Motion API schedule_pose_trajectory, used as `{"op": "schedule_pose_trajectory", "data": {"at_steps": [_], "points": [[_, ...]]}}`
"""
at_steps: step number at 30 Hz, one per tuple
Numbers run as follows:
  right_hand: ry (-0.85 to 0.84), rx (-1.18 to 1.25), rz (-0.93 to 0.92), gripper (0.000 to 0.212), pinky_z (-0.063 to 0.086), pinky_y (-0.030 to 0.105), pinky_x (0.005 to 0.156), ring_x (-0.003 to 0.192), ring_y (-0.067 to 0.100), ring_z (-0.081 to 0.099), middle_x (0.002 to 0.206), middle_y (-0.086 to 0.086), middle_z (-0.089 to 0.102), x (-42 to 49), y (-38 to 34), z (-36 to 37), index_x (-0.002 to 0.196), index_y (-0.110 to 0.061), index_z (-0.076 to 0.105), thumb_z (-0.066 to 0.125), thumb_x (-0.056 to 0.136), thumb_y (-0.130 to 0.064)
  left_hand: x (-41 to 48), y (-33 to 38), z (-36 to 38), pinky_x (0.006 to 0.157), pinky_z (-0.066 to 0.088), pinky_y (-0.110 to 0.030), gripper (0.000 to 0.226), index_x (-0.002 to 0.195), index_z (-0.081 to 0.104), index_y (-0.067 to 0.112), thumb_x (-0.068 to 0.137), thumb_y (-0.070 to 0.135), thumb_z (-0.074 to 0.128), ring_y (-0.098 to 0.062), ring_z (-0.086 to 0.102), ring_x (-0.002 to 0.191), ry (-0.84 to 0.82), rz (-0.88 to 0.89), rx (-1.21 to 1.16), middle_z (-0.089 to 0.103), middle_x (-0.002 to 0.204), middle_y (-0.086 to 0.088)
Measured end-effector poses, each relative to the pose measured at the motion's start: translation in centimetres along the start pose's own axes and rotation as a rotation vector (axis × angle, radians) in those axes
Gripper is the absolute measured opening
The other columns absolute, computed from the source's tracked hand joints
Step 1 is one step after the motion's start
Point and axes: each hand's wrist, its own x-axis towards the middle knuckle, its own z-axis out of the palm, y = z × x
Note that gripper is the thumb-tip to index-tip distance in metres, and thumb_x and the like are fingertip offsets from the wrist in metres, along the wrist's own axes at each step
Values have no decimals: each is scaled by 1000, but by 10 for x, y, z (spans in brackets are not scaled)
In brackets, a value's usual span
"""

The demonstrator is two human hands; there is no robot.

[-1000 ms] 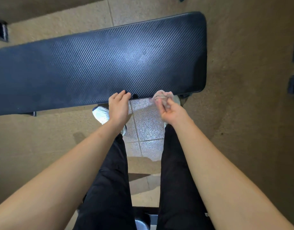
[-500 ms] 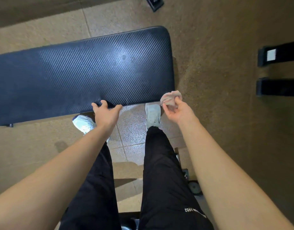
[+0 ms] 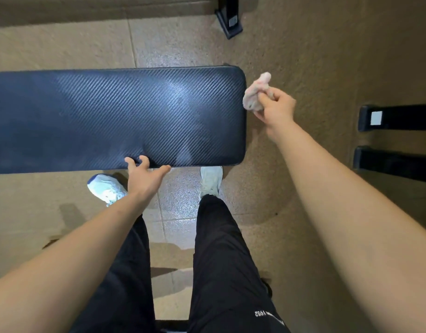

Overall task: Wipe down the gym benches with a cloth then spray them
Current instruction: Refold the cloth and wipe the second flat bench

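the black textured bench [image 3: 115, 116] lies crosswise in front of the person, its rounded right end in view and its left part running out of frame. the left hand [image 3: 144, 175] rests at the bench's near edge, right of the middle, with fingers [image 3: 129, 161] spread and loosely extended, the tips touching the rim of the pad; it grasps nothing. the right hand [image 3: 277, 109] is off the right end of the bench, nearer the far right corner, and clenches a bunched pale pink cloth [image 3: 256, 93]. the cloth sits just beside the end edge of the pad; whether it touches the edge cannot be told. below the near edge, two light shoes [image 3: 106, 187] stand on the tiled floor [image 3: 178, 203], under black trousers [image 3: 221, 248]. black equipment feet [image 3: 399, 117] lie on the brown floor well to the right, and another black foot [image 3: 228, 18] lies beyond the far edge.
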Motion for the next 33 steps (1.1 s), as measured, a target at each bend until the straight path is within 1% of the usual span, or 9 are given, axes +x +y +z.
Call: {"op": "schedule_pose_trajectory", "data": {"at_steps": [5,12,14,16,17,21,26,29,33], "points": [[-44,-549,-264,16,49,29,70,80,14,61,82,0,67,10,9,14,88,-18,76,61,89,-13,-3,0,-7,117,32,-43,84,155,33,15,89,53,70,-34,32,150,-72,-7,12,-12,170,-6],[-62,-695,-36,16,44,26,67,77,17,60,76,2,64,-61,78,-20,80,-18,71,62,91,-12,-13,-2,-30,124,26,-45,87,162,26,21,91,48,68,-31,22,155,-169,26,-23,-14,172,-1],[-116,-769,42,15,47,27,68,79,22,62,76,7,66,-86,86,-24,79,-11,74,63,89,-12,-21,-1,-42,121,33,-36,81,162,27,22,94,40,68,-27,25,154,-213,31,-85,-4,172,-3],[-163,-741,83,13,56,33,68,78,25,67,74,7,69,-111,81,-19,76,-10,75,64,84,-10,-34,4,-57,93,46,-7,72,161,29,17,99,26,65,-16,43,138,-227,45,-168,23,168,-4],[-179,-708,82,16,59,34,64,73,26,67,69,6,68,-123,76,-12,70,-12,73,63,81,-7,-41,8,-66,85,46,-5,68,160,33,14,100,22,64,-14,48,133,-231,50,-208,35,163,-5],[-304,-550,29,33,56,31,58,66,19,60,62,-1,60,-182,41,26,57,-19,62,61,83,1,-68,12,-107,106,44,-37,49,145,56,10,99,24,66,-29,59,128,-236,90,-311,62,140,-12],[-477,-519,-120,20,58,32,56,68,12,61,71,4,61,-257,-1,80,75,-4,66,67,92,-13,-120,8,-170,92,51,-24,34,130,67,15,97,21,69,-5,64,102,-257,248,-464,69,122,-1],[-611,-554,-190,30,62,49,75,75,18,66,77,12,69,-300,-24,115,81,2,69,66,93,-25,-152,-12,-209,91,49,-11,43,136,63,15,94,16,72,-1,61,113,-310,341,-591,64,133,1],[-777,-701,-356,51,46,38,62,63,17,50,65,14,60,-359,-61,161,78,5,65,59,93,-43,-186,-52,-263,81,47,-7,34,129,64,4,96,6,69,10,65,97,-293,481,-632,70,116,2]]}}
